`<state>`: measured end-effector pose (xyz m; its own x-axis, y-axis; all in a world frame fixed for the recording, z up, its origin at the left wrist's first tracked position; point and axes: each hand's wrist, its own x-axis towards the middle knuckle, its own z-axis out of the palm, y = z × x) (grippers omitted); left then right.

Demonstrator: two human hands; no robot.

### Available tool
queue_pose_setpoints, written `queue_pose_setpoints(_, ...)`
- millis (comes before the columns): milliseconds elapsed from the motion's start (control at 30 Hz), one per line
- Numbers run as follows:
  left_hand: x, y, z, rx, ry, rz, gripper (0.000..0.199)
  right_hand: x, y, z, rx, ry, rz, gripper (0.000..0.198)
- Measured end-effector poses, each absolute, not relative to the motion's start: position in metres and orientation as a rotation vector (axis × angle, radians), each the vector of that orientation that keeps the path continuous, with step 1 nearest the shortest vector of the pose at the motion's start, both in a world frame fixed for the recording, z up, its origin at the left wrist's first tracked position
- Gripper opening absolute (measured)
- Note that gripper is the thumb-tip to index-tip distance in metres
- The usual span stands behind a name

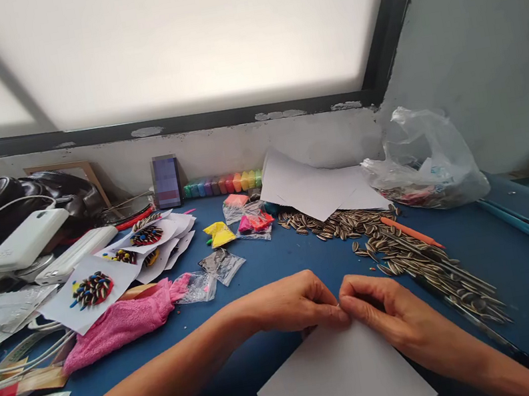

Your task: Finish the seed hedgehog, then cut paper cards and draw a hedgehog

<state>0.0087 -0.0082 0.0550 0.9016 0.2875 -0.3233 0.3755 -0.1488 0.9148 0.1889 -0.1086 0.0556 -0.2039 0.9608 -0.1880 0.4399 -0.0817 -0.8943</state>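
A white sheet of paper (342, 374) hangs at the bottom centre, one corner pointing up between my hands. My left hand (297, 302) pinches that top corner between thumb and curled fingers. Right beside it, my right hand (381, 303) grips the same corner, thumb against forefinger. The fingertips of both hands nearly touch. Striped sunflower seeds (421, 259) lie in a long heap past my right hand, with an orange pen-like tool (412, 232) among them.
White papers (313, 183) lie partly over the seeds. A plastic bag (426, 164) stands at the back right, near blue tweezers (525, 223). Clay packets (220, 234) sit mid-table. Leftward are seed-covered paper pieces (92, 291), a pink cloth (127, 319), a power bank (25, 239) and cables.
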Motion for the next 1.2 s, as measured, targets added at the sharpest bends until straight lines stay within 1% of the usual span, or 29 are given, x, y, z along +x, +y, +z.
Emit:
queue_pose_setpoints(100,0.007,-0.002,0.051,1.679,0.499,-0.039,0.046,0.196,-0.106,0.055,-1.548,-1.591,1.194,0.043)
queue_pose_setpoints(333,0.001,0.016,0.046,1.583,0.535,0.044,0.041,0.226,-0.099,0.063,-1.652,-1.32,1.072,0.048)
queue_pose_setpoints(467,-0.002,0.025,0.045,1.509,0.505,0.042,0.049,0.238,-0.096,0.067,-1.677,-1.244,0.895,0.044)
queue_pose_setpoints(600,-0.008,0.036,0.042,1.476,0.546,0.083,0.052,0.25,-0.098,0.07,-1.688,-1.086,0.837,0.038)
queue_pose_setpoints(800,-0.01,0.042,0.04,1.389,0.686,0.436,0.056,0.253,-0.097,0.076,-1.592,-0.868,0.792,0.036)
queue_pose_setpoints(900,-0.004,0.029,0.046,1.363,0.556,0.531,0.067,0.246,-0.096,0.071,-1.523,-0.834,0.819,0.04)
queue_pose_setpoints(933,-0.001,0.023,0.048,1.37,0.459,0.478,0.07,0.243,-0.096,0.068,-1.516,-0.841,0.815,0.042)
queue_pose_setpoints(1000,0.005,0.012,0.051,1.368,0.329,0.426,0.062,0.237,-0.095,0.063,-1.513,-0.86,0.8,0.045)
queue_pose_setpoints(1067,0.01,0.004,0.051,1.301,0.42,0.518,0.051,0.233,-0.094,0.058,-1.511,-0.895,0.792,0.046)
queue_pose_setpoints(1133,0.013,0.002,0.05,1.251,0.561,0.609,0.048,0.229,-0.094,0.056,-1.511,-0.95,0.796,0.047)
queue_pose_setpoints(1200,0.012,0.005,0.049,1.221,0.666,0.655,0.049,0.227,-0.094,0.057,-1.513,-1.006,0.818,0.048)
